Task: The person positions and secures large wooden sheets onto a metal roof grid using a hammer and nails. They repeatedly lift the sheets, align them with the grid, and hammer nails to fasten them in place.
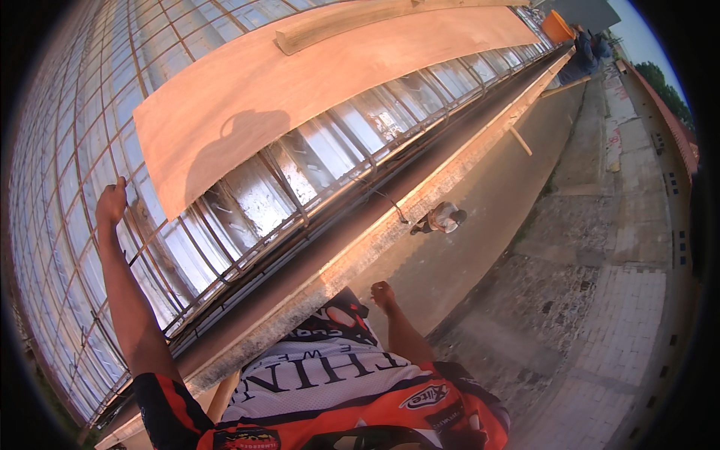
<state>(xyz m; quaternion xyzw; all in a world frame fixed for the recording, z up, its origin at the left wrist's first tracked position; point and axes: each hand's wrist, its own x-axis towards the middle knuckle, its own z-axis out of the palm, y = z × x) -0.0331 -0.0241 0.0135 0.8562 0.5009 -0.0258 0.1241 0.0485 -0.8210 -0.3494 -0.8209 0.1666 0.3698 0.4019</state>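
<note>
Fingers of the L hand (112, 204) curl by the rebar mesh (71, 150), just L of the plywood sheet's (330, 82) near corner; can't tell if they grip a bar. Prob. there to steady the body. R hand (383, 295) is on the outer side of the edge board (360, 244), fingers bent, nothing visible in it; can't tell if fully closed. Timber (337, 25) lies along the sheet's far side, maybe as a wt. Shirt (300, 367) has lg. dark lettering on white, plus sm. logo patches; no legible writing on the ply.
</note>
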